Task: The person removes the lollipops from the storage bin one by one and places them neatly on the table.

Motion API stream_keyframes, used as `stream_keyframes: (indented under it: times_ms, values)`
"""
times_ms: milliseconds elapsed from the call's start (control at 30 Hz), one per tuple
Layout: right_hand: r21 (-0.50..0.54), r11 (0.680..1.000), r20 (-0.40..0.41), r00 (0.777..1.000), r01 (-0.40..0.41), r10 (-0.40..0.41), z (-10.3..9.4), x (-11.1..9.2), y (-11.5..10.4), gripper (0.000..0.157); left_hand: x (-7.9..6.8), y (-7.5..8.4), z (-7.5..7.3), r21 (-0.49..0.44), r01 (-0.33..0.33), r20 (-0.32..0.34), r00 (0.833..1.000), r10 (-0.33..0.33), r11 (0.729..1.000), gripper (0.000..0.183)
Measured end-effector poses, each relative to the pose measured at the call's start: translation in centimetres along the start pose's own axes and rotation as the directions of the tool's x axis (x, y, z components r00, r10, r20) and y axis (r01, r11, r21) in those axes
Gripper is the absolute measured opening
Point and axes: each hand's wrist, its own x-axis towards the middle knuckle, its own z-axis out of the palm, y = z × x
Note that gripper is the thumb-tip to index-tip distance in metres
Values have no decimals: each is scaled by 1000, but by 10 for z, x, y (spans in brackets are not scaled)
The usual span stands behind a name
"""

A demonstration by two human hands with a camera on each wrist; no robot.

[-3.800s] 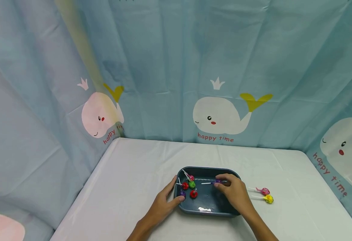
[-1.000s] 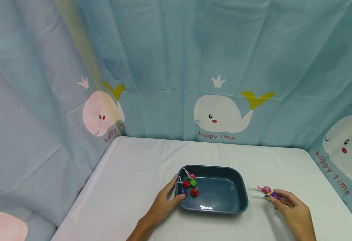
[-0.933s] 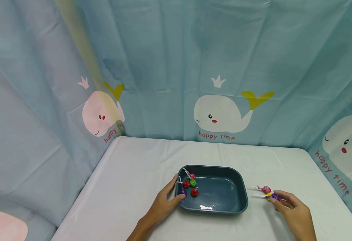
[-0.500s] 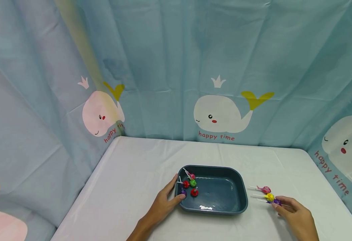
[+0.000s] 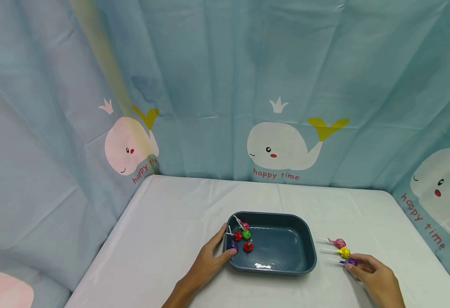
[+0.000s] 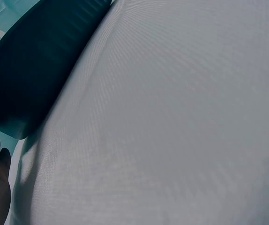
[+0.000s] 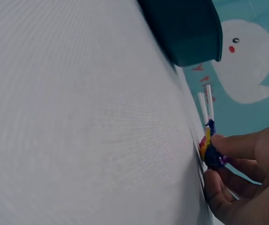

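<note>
My left hand (image 5: 211,256) grips the left end of a dark blue tray (image 5: 282,267), thumb over the rim and fingers along the outer wall. In the tray's left part lie several wrapped lollipops: red (image 5: 248,246), green (image 5: 246,234), pink and purple. To the right of the tray, my right hand (image 5: 376,276) pinches the head of a purple lollipop (image 5: 350,261) at table level, its stick pointing left. Just beyond it a yellow lollipop (image 5: 344,252) and a pink lollipop (image 5: 339,243) lie in a row. The right wrist view shows thumb and fingers on the purple lollipop (image 7: 212,157).
A white cloth (image 5: 182,214) covers the table. Behind and to the left hangs a blue curtain (image 5: 209,145) printed with whales, meeting the table's far edge. The tray's wall (image 6: 36,61) fills the upper left of the left wrist view.
My right hand has carried the purple lollipop out of the tray to the right, then shifted it nearer, from over the yellow lollipop to beside it. The left hand stays on the tray.
</note>
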Motion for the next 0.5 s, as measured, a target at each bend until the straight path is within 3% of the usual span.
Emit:
stream_keyframes:
  times_ms: [267, 500]
  values:
    - [-30, 999, 29, 999, 44, -43, -1, 2, 4, 51, 0, 0, 0, -3, 3, -3, 1000, -3, 1000, 84]
    - [-33, 999, 20, 999, 27, -27, 0, 2, 4, 53, 0, -1, 0, -11, 6, -3, 1000, -6, 1000, 83]
